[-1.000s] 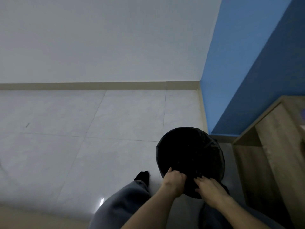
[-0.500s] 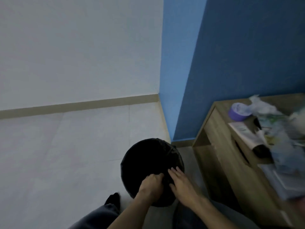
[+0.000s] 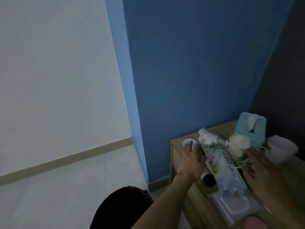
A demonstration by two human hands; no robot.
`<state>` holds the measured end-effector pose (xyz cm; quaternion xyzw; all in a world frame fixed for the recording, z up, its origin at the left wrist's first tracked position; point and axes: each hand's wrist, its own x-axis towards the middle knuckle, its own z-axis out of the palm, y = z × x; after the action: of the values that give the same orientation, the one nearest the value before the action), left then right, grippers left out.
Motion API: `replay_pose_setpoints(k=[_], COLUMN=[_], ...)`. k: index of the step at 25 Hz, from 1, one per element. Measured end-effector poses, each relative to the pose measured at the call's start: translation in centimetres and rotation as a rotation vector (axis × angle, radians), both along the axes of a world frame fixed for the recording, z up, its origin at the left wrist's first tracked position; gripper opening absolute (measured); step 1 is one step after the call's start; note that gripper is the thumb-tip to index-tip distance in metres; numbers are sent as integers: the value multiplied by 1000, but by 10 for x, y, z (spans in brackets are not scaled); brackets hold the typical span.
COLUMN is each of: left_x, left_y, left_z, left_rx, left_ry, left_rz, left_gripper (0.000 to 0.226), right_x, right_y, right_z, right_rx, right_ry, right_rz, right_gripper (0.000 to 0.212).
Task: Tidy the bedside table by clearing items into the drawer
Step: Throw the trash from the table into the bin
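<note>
The wooden bedside table (image 3: 179, 146) stands at the lower right, crowded with items. My left hand (image 3: 191, 162) hovers open over its left part, fingers spread near a round purple-white lid (image 3: 188, 141) and a crumpled white tissue (image 3: 206, 138). A long printed plastic packet (image 3: 221, 164) lies between my hands. My right hand (image 3: 259, 167) is blurred and open, above the table near a white cup (image 3: 237, 146) and a white bowl (image 3: 280, 149). A teal tissue box (image 3: 252, 129) stands at the back. No drawer is visible.
A black bin (image 3: 122, 209) sits on the tiled floor left of the table, beneath my left forearm. A small dark cylinder (image 3: 209, 180) and a flat clear case (image 3: 234, 207) lie near the table's front. A blue wall rises behind.
Both hands have left the black bin's rim and risen right over the table, now open. The view has swung right and up, bringing the table's items into sight.
</note>
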<state>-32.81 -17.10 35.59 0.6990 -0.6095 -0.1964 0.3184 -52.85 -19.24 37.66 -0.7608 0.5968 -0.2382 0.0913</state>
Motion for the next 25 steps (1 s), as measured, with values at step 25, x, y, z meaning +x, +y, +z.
replay_pose_setpoints(k=[25], left_x=[-43], left_y=[-186], left_z=[-59], left_rx=[384], left_ry=[-248], left_rz=[-85], left_gripper=[41], right_x=[-8], right_y=[-138], right_z=[-68], right_rx=[72], right_ry=[210], right_rz=[14], right_gripper=[32])
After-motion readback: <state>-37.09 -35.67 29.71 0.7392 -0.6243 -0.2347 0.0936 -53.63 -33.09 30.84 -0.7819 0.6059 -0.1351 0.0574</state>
